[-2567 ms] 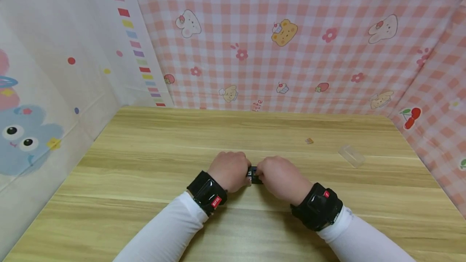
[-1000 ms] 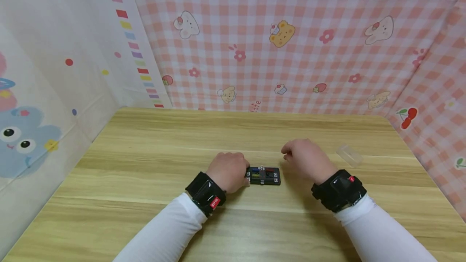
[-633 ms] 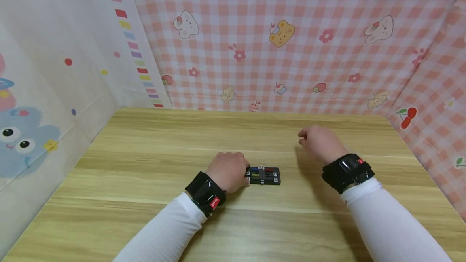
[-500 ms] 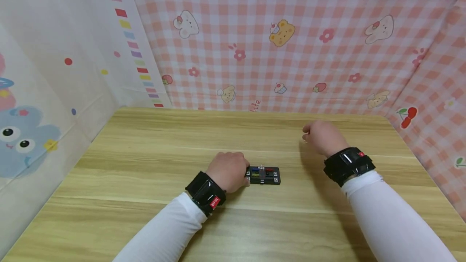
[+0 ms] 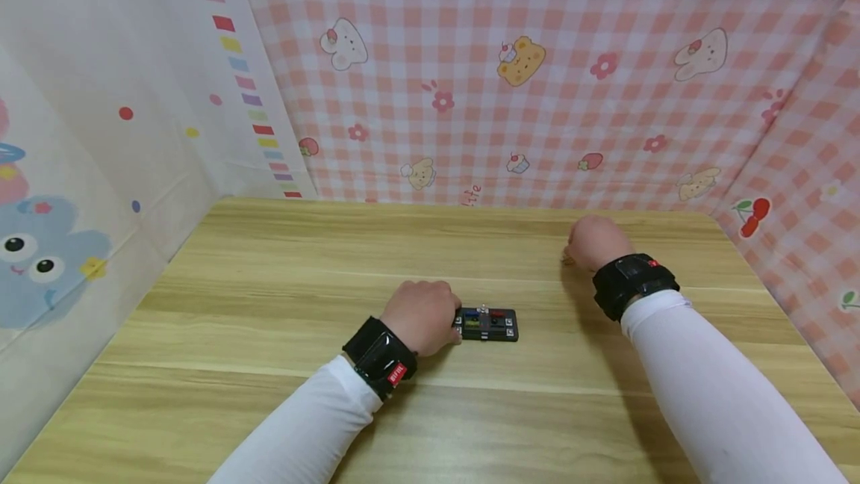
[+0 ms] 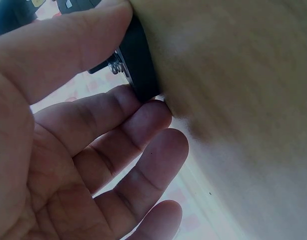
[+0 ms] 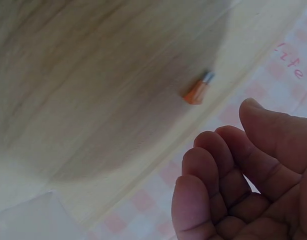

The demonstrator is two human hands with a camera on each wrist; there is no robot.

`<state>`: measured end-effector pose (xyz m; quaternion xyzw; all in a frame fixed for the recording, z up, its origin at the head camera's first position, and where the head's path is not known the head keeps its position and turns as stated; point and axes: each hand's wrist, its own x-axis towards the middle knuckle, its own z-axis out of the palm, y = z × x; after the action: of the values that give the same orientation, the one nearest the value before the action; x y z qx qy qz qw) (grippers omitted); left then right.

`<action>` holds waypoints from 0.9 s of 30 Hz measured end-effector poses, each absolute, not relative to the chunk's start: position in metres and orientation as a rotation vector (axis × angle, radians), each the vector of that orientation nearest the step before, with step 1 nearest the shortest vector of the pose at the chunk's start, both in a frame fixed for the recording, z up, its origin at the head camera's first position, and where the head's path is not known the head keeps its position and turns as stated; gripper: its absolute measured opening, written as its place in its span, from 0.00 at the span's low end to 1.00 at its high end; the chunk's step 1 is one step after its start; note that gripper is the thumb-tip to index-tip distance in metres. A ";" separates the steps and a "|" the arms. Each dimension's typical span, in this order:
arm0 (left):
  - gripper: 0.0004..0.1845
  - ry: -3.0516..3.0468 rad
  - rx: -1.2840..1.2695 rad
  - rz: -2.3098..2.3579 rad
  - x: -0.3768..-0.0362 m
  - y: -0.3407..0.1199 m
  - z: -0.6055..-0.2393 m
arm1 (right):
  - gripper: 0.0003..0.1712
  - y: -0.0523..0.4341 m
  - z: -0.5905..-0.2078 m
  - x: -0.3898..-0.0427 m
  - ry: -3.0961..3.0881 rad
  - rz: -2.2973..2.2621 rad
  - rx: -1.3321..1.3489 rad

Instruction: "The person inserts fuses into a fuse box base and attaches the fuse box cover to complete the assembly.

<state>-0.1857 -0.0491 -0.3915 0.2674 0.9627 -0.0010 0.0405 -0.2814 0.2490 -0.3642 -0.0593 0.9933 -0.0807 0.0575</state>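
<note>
My left hand (image 5: 419,317) grips the left end of a small black rectangular block (image 5: 493,326) with blue, red and yellow parts on top and metal studs at its ends. In the left wrist view, thumb and forefinger pinch the black block (image 6: 138,60), and a coiled metal spring (image 6: 115,64) shows at its side. Farther back on the right, my right hand (image 5: 598,245) hovers with loosely curled fingers holding nothing. A small orange piece (image 7: 196,93) with a grey end lies on the table, a little apart from those fingers in the right wrist view.
A translucent plastic piece (image 7: 33,220) lies at the lower left of the right wrist view; my right arm covers it in the head view. The wooden table (image 5: 302,260) ends at a pink checked cloth wall (image 5: 403,81), with a white cloth (image 5: 168,58) at left.
My right hand has left the black block and moved right and away, to beside the orange piece. Over the last second my left hand has kept its grip in place.
</note>
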 end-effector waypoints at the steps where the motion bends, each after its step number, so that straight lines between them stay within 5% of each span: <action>1: 0.21 2.948 0.820 -0.005 -0.186 -0.049 -0.392 | 0.10 0.249 -0.365 -0.282 3.008 -0.233 -0.176; 27: 0.21 2.940 0.807 0.006 -0.186 -0.049 -0.391 | 0.15 0.248 -0.375 -0.292 2.951 -0.157 -0.120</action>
<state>-0.1858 -0.0493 -0.3912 0.2646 0.9632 0.0019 0.0465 -0.2920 0.2477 -0.3748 -0.0404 0.9936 -0.0530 0.0917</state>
